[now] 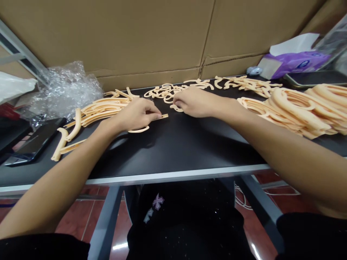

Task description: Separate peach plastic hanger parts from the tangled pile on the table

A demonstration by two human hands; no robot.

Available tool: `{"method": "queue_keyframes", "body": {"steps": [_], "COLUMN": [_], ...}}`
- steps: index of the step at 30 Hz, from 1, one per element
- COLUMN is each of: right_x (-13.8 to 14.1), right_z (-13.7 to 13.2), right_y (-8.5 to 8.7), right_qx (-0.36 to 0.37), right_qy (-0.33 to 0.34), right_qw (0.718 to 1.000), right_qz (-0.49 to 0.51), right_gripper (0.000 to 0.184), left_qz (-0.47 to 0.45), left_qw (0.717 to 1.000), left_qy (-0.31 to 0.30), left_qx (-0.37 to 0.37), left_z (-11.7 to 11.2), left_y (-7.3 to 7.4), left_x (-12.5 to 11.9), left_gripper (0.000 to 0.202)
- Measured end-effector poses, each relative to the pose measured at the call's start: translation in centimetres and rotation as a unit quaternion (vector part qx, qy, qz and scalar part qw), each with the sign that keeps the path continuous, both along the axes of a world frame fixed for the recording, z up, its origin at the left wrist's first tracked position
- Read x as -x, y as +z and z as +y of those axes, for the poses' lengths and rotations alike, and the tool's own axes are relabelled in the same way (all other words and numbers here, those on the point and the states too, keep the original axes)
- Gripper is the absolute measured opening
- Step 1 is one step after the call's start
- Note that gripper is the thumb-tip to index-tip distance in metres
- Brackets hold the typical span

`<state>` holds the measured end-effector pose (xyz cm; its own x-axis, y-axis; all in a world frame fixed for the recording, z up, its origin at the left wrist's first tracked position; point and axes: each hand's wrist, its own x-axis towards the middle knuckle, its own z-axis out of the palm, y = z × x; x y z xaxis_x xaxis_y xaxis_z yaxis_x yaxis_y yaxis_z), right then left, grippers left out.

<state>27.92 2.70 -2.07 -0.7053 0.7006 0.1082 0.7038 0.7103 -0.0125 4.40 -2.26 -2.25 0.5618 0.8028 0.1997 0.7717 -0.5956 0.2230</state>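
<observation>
Closest to the lens is my own lap, black trousers (184,224) with a little purple cross patch, tucked under the table's metal front edge (176,176). From there both forearms run up onto the black tabletop.

Left hand (135,115) is curled shut, thumb and fingers pinching a thin peach-coloured curved strip (151,121); one flat end pokes out past the fingertips and the rest arcs back under the palm, lying on the table. Right hand (196,102) is closed loosely too, fingertips down on a small curved piece (176,108) at the near edge of the loose scrap pile (168,91). The two hands sit close together, not touching.

Around them: a fanned row of long curved strips (100,107) just left of my left hand, a few strays (63,139) nearer the table's edge. On the right, a big stack of oval ring parts (300,108) lies right beside my right forearm. More scraps (249,83) run along the back edge.

Further out, a dark phone or tablet (35,142) at far left, crumpled clear plastic (65,86) behind it, a purple tissue pack (295,61) and a dark tray (311,77) at back right. Cardboard sheets (162,36) wall off the back. Red floor tiles (76,216) show below.
</observation>
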Motion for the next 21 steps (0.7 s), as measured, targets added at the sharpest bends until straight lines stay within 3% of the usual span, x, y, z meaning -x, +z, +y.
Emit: {"method": "queue_keyframes", "body": {"steps": [3, 7, 15, 21], "right_x": [0.0, -0.3, -0.7, -0.5], "right_z": [-0.1, 0.0, -0.7, -1.1], "right_y": [0.2, 0.4, 1.7, 1.8], "right_qx": [0.006, 0.065, 0.203, 0.173], "right_qy": [-0.002, 0.000, 0.087, 0.077], "right_qw": [1.000, 0.998, 0.969, 0.979], "right_qz": [0.004, 0.020, 0.113, 0.076], "right_gripper": [0.036, 0.034, 0.018, 0.021], "left_qz": [-0.028, -0.038, -0.018, -0.007], "left_qw": [0.999, 0.997, 0.997, 0.998], "left_qy": [0.010, 0.022, 0.023, -0.011], "left_qx": [0.028, 0.060, 0.074, 0.053], "left_z": [0.2, 0.3, 0.3, 0.4], "left_y": [0.1, 0.3, 0.6, 0.7], "left_x": [0.3, 0.4, 0.4, 0.5], "left_gripper": [0.030, 0.033, 0.038, 0.036]}}
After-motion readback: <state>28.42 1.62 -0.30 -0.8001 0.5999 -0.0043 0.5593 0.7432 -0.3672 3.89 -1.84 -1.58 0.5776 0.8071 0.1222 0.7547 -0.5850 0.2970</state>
